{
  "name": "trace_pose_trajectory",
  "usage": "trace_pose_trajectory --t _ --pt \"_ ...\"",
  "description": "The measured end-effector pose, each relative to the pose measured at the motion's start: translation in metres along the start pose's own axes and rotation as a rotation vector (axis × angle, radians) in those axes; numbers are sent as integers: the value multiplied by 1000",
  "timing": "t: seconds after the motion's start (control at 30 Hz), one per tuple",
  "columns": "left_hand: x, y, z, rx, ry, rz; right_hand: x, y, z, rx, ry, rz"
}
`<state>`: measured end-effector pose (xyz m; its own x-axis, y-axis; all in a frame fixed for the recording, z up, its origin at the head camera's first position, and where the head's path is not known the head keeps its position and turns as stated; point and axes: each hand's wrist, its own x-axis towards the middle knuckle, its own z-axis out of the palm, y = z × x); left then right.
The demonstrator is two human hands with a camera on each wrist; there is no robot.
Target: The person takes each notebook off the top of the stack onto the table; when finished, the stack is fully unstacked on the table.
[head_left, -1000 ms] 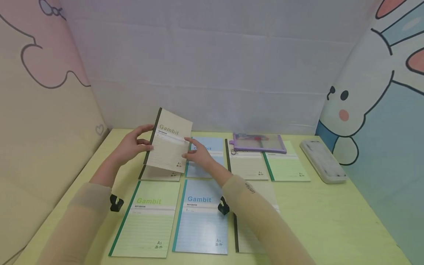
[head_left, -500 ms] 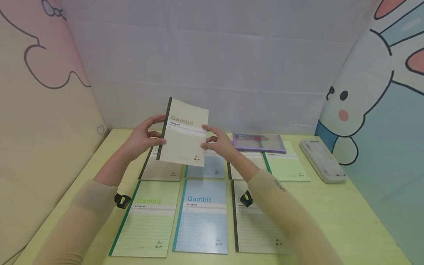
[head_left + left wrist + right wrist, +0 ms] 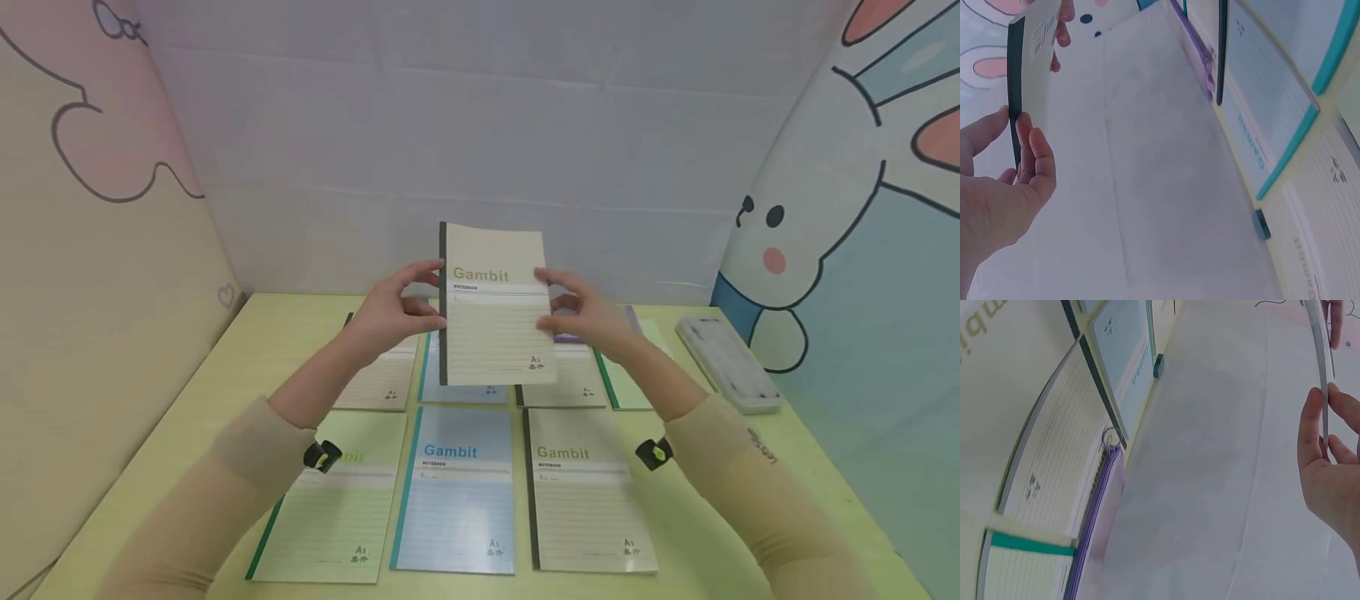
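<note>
Both hands hold a beige Gambit notebook [image 3: 495, 308] upright in the air above the middle of the yellow-green table [image 3: 750, 517]. My left hand [image 3: 408, 304] pinches its dark spine edge, thumb in front. On the opposite edge my right hand [image 3: 577, 312] pinches it the same way. The left wrist view shows the left hand [image 3: 1016, 162] gripping the notebook's spine [image 3: 1016, 56]. In the right wrist view the right hand [image 3: 1325, 456] pinches the thin edge of the notebook [image 3: 1317, 350].
Flat on the table lie a green notebook [image 3: 330, 517], a blue notebook [image 3: 453, 492] and a beige notebook [image 3: 585, 500] in the front row. Several more lie in the row behind. A white pencil case [image 3: 727, 362] sits at the right; a purple pouch [image 3: 633, 321] is mostly hidden.
The held beige notebook has risen and moved right, from the back left to the centre, and turned upright. Both hands went with it, uncovering the front beige notebook.
</note>
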<state>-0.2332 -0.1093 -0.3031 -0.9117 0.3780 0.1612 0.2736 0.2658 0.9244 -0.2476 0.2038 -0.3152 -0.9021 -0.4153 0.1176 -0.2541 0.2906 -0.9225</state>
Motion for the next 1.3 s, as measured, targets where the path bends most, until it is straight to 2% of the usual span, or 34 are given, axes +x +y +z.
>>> trace_pose_trajectory --t 0.2,0.33,0.53,0.6,0.77,0.93,1.07,1.3 --pt "5 11 45 -60 -32 -33 -36 4 -34 -182 19 3" --pt "9 18 78 -71 -33 -49 -61 4 -54 -296 43 50" --pt "18 20 132 -30 -56 -8 -92 11 -84 -447 100 93" --pt "20 17 151 -27 -76 1 -102 17 -95 -466 101 100" --pt "21 4 195 -38 -130 -19 -128 32 -115 -526 52 144" --pt "23 -7 228 -6 -167 -2 -151 49 -123 -556 -15 177" --pt "26 -14 248 67 -202 -6 -168 61 -129 -567 -65 197" --pt "24 -18 280 271 -236 -28 -187 88 -142 -533 -194 167"
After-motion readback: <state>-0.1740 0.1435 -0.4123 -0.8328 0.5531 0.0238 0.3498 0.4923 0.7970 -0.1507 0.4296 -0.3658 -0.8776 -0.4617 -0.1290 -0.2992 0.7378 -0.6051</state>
